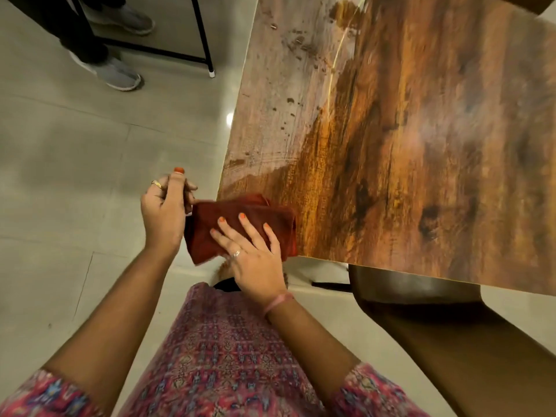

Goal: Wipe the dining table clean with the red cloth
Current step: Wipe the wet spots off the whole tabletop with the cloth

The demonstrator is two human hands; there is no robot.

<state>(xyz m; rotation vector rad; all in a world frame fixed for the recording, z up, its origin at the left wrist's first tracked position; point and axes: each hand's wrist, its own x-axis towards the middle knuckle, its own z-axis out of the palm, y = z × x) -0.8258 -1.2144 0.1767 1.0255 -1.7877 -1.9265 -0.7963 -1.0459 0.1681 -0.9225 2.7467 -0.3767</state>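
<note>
Nearest to you, your patterned pink garment [228, 350] fills the lower frame, with both bare forearms reaching forward from it. To its right stands a dark brown chair [421, 314], its top partly tucked under the desk edge.

Your right hand [255, 260] lies flat on top of the red cloth [240, 227], fingers straight and spread, pressing down on it. A ring shows on one finger and a pink band sits at the wrist.

Your left hand [164, 212] is at the cloth's left end, fingers curled and pinching that edge, thumb pointing up. A ring shows on this hand too.

The red cloth is folded into a thick rectangle. It sits at the near left corner of the desk [406, 145]; its right part lies on the desk top, and its left part overhangs the edge above the floor [75, 176].

Beyond the cloth, the wood-grain desk top carries scattered small brown specks [290, 100] along its paler left strip.

At far left, a second person's grey shoes [120, 75] stand on the tiled floor beside a black metal frame [204, 40].
</note>
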